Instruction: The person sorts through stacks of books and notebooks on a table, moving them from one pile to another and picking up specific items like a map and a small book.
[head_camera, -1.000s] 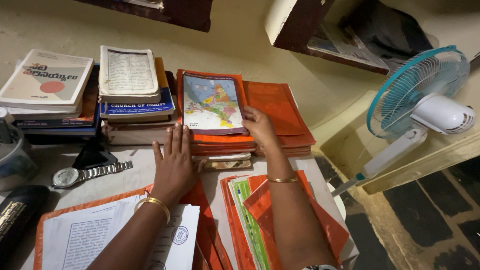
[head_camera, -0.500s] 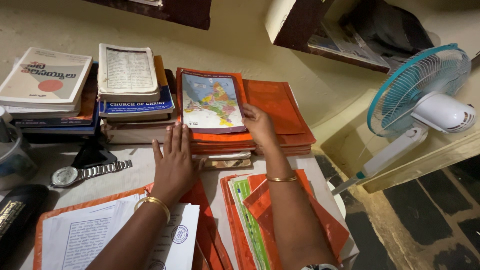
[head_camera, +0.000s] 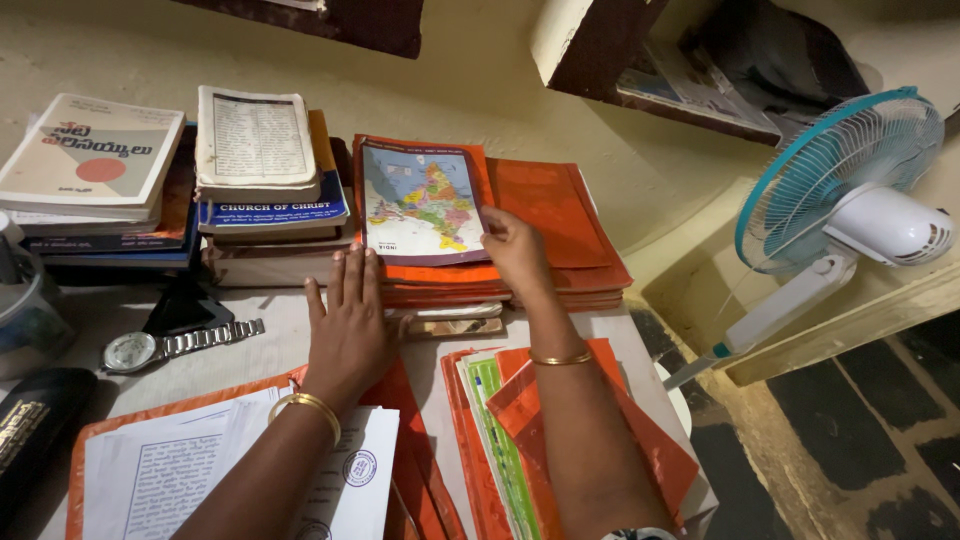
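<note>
My right hand rests on a stack of orange notebooks, its fingers pinching the right edge of the top one, a map-covered notebook. My left hand lies flat on the table with straight fingers, the fingertips pressed against the front edge of that same stack. Both wrists carry gold bangles.
Piles of books stand at the back left. A steel wristwatch and a black case lie at the left. Orange folders with papers and more folders sit near me. A teal table fan stands at the right.
My right hand has slid slightly up along the map notebook's edge, and the notebook has shifted a little. My left hand has stayed put.
</note>
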